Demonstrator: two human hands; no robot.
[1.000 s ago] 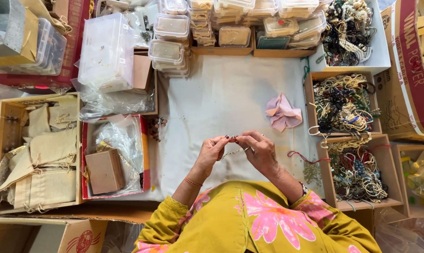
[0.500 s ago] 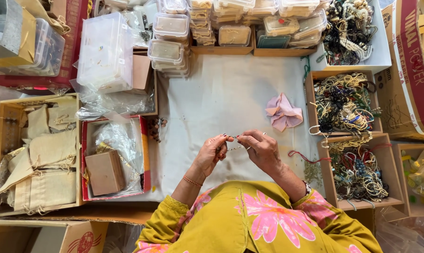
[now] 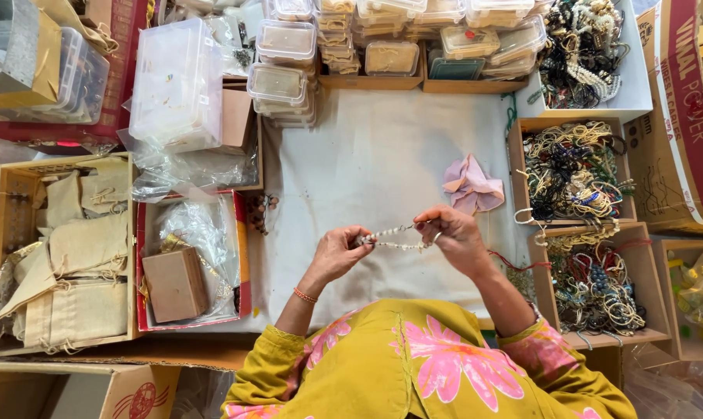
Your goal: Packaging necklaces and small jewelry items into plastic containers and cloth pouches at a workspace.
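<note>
Over a white cloth (image 3: pixel 382 155), my left hand (image 3: pixel 340 252) and my right hand (image 3: pixel 452 233) each pinch one end of a short strand of pale beads (image 3: pixel 394 237). The strand hangs stretched between them, just above the cloth. My left wrist wears a thin orange bangle. My sleeves are yellow with pink flowers. A crumpled pink cloth piece (image 3: pixel 472 186) lies just beyond my right hand.
Two open cardboard boxes of tangled bead strings (image 3: pixel 572 171) (image 3: pixel 600 283) stand at the right. At the left are a red tray with a small brown box (image 3: pixel 174 283) and a box of beige drawstring pouches (image 3: pixel 72 256). Clear plastic containers (image 3: pixel 285 43) line the far edge.
My hands have drawn apart, the right one shifting to the right, so the bead strand is now pulled out longer between them.
</note>
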